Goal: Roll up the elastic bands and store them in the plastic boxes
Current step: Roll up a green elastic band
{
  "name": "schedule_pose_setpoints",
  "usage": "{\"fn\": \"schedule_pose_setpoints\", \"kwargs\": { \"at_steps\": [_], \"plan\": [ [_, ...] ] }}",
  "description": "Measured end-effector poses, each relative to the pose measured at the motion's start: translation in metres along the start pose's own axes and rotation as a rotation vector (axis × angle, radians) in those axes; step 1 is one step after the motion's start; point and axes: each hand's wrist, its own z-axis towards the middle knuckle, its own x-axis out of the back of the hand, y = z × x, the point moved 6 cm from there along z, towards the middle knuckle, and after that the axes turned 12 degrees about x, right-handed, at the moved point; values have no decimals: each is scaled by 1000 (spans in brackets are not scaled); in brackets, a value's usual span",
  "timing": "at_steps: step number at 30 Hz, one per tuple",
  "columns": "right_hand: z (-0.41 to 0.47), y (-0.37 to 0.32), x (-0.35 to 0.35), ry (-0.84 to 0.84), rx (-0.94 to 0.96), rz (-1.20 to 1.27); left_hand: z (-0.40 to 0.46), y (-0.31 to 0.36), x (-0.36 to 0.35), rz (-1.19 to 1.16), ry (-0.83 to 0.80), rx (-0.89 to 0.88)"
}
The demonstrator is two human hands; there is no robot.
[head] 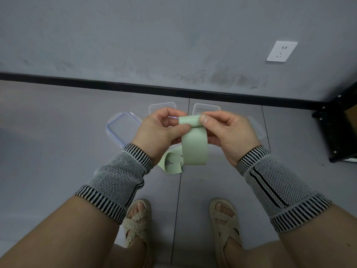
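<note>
Both hands hold 1 green elastic band (194, 146) up in the air above the floor (58, 132). The left hand (160, 130) pinches its top edge, and the right hand (228, 132) pinches the same edge, which curls over a little. The rest hangs down loose. The rolling looks just begun. Next, the fingers need to turn the curl tight. 2 plastic boxes (205, 108) sit far, by the wall, with lids (123, 126) beside them.
</note>
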Motion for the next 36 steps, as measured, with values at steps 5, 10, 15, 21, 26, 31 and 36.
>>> {"fn": "schedule_pose_setpoints", "kwargs": {
  "at_steps": [5, 10, 15, 21, 26, 31, 36],
  "plan": [
    [0, -1, 2, 3, 12, -31, 0, -2, -2, 40, 9, -13],
    [2, -6, 5, 9, 55, 0, 1, -6, -3, -38, -24, 118],
    [2, -5, 4, 0, 76, -11, 2, -5, 3, 1, 43, 118],
    [2, -3, -1, -43, 66, 17, 3, 0, 8, 50, 51, 0],
    [2, 0, 2, -20, 21, 70, -3, 8, 5, 159, 72, -131],
    [0, 2, 3, -27, 6, -8, -2, 7, 3, 150, 37, -157],
    [1, -3, 4, -16, 39, 5, -1, 5, 2, 130, 31, -146]
  ]
}}
